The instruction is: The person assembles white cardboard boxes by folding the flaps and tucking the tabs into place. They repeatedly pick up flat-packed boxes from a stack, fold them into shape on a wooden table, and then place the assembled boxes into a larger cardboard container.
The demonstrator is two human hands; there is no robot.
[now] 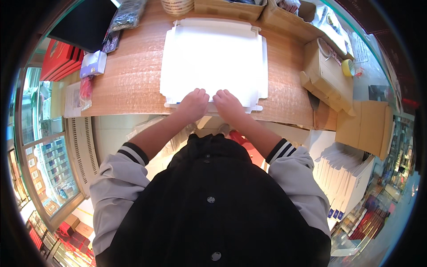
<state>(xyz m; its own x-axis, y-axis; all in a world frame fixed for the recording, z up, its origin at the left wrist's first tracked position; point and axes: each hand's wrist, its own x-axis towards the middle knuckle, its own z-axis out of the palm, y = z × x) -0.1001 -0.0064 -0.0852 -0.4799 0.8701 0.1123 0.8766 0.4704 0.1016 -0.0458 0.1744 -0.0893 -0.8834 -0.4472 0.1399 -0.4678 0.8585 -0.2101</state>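
Red boxes [58, 60], yellow tape roll [348, 68]

No lettering can be read clearly. Blue labels [335, 214], too small to make out, stand at the lower ends of the white boxes [340, 175] at lower right. The small white-and-purple box [93, 65] on the table [133, 73] bears blurred print. A tiny blue mark, also illegible, shows on the white cardboard [213, 58] beside the left hand [194, 105].
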